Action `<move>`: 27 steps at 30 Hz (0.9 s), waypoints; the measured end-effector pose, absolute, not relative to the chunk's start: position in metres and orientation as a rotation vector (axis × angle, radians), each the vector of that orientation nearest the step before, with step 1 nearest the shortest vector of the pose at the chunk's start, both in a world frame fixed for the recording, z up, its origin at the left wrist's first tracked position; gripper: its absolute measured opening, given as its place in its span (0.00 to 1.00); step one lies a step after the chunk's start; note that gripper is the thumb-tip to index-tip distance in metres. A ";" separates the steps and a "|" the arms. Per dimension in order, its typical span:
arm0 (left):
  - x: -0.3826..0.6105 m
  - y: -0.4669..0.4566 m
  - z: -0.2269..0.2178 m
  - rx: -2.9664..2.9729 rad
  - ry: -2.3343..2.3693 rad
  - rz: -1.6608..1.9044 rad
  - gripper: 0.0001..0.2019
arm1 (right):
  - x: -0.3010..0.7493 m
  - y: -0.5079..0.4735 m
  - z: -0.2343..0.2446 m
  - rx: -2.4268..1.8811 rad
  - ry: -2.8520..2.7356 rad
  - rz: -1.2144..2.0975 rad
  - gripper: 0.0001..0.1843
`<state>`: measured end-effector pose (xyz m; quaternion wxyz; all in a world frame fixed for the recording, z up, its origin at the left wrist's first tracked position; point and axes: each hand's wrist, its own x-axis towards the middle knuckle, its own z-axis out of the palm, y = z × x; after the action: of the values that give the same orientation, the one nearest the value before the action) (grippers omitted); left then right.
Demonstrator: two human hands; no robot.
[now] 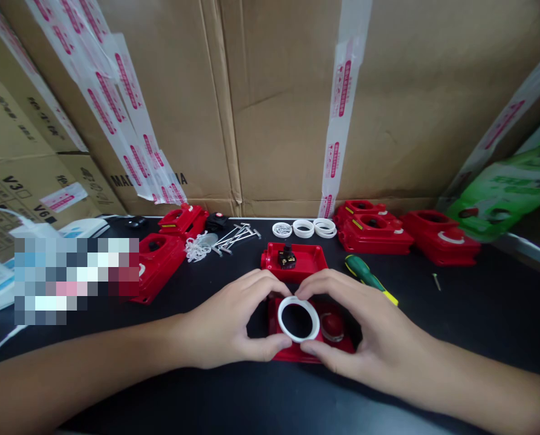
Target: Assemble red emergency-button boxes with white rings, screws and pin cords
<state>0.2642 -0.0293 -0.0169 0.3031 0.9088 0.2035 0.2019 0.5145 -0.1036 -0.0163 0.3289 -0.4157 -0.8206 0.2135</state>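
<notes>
White ring [315, 321] is pinched by half-curled left hand [227, 320] and right hand [383, 326]; beyond, red box [314, 260] (switch [286, 260] already in) is uncovered.

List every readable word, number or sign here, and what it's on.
"V3", unfilled square beside it: brown cardboard carton at left
"V6", dark filled square beside it: same carton
"MAD … A", middle covered by white-and-pink packing tape: large brown cardboard panel
Too small or blurred: carton's other print; tape's print; green plastic package; yellow rectangular labels on red plastic housings
</notes>
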 end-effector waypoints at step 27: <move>0.263 -0.029 -0.019 2.405 0.514 0.556 0.18 | 0.506 -0.106 -0.004 -1.342 -2.208 0.527 0.20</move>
<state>0.2630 -0.0292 -0.0186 0.3053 0.9083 0.1940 0.2101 0.5056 -0.1062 -0.0036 0.2495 -0.4928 -0.8109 0.1934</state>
